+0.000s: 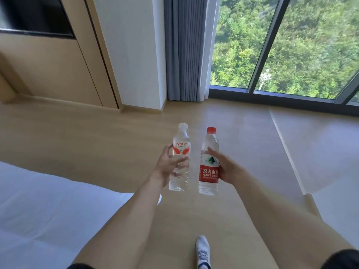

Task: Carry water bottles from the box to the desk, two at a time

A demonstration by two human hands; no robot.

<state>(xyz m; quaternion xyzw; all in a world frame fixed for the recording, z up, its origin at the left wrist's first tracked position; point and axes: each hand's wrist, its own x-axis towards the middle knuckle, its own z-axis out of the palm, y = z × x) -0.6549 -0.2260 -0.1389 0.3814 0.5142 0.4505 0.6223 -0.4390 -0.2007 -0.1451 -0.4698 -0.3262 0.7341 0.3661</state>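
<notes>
My left hand [168,165] grips a clear water bottle with a white cap [180,146] round its middle, held upright above the wooden floor. My right hand [225,167] grips a second bottle with a red cap and red label [209,171], also upright and close beside the first. Both arms reach forward from the bottom of the view. Neither the box nor the desk is in view.
A white bed [48,210] fills the lower left. A wood wall panel with a dark screen [38,16] stands at the left. Grey curtains [184,55] hang ahead beside a floor-to-ceiling window [291,45]. A pale raised platform [320,152] lies at the right. My shoe [203,251] is on the floor.
</notes>
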